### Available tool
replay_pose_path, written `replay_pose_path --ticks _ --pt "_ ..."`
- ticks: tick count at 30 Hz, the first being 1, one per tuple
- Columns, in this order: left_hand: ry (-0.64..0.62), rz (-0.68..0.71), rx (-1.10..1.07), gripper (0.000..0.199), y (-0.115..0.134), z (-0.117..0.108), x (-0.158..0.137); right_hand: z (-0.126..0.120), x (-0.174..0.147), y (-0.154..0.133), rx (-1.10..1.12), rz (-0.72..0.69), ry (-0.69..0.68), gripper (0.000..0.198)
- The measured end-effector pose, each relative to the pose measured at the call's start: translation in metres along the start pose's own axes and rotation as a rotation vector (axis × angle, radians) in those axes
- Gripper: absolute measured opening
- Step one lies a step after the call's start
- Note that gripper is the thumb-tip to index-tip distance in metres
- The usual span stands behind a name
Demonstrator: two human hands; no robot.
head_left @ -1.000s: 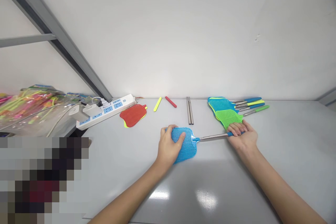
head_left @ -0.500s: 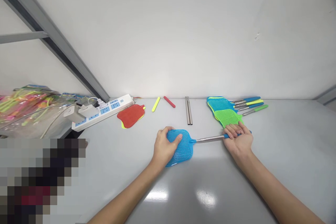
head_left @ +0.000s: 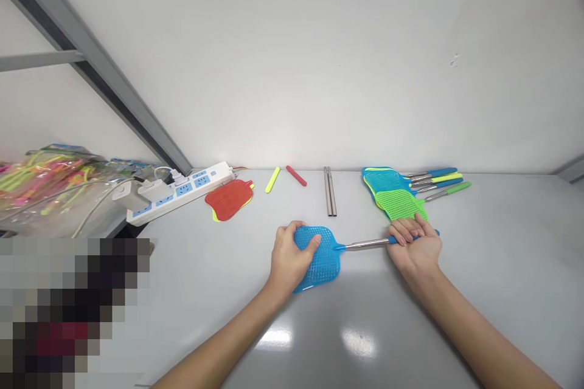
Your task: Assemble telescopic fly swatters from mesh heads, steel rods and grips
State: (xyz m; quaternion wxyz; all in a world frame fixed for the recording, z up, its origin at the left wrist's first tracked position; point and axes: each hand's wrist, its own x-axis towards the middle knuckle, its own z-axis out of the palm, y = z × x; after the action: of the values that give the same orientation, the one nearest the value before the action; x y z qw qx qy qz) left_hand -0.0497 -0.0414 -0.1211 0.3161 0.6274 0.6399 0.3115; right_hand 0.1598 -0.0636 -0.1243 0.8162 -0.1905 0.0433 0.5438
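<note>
A blue fly swatter (head_left: 325, 261) with a metal rod and a blue grip lies sideways between my two hands, just above or on the table. My left hand (head_left: 292, 255) pinches the left part of its mesh head, thumb on top and fingers behind. Palm up, my right hand (head_left: 414, 243) has its fingers wrapped round the blue grip, whose tip shows past the hand. Right behind that hand lies a pile of finished-looking swatters, with a green swatter (head_left: 401, 203) on the near side and blue and yellow ones beyond.
Two metal tubes (head_left: 330, 193), a red grip (head_left: 296, 175) and a yellow grip (head_left: 272, 180) lie near the wall. Left of them are a red swatter head (head_left: 228, 199) over a yellow one and a power strip (head_left: 191, 189) with plugs. Bagged colourful items (head_left: 55, 179) sit far left.
Both hands keep their hold on the blue fly swatter. The whole view has shifted slightly; otherwise hands and swatter look almost the same.
</note>
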Motion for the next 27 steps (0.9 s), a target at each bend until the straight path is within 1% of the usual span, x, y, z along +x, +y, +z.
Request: replay_pose_path --ticks 10,14,18,23,27 --pt "-0.069 0.001 -0.056 0.037 0.0003 -0.0009 0.0031 0.0055 0.0019 -0.008 -0.017 0.03 -0.042 0.032" --pt "-0.079 0.013 -0.067 0.035 0.0004 -0.0007 0.0035 0.0059 0.0035 -0.0082 -0.02 0.042 -0.016 0.032" --pt "-0.071 0.014 -0.092 0.032 0.0012 -0.0011 0.0045 0.0046 0.0051 -0.0081 -0.022 0.055 0.009 0.031" --pt "-0.064 0.008 -0.126 0.03 0.0015 -0.0017 0.0047 0.004 0.0066 -0.0084 -0.034 0.055 0.0 0.031" --pt "-0.03 0.049 -0.119 0.028 0.0021 -0.0016 0.0036 0.0025 0.0073 -0.0094 -0.048 0.064 -0.008 0.03"
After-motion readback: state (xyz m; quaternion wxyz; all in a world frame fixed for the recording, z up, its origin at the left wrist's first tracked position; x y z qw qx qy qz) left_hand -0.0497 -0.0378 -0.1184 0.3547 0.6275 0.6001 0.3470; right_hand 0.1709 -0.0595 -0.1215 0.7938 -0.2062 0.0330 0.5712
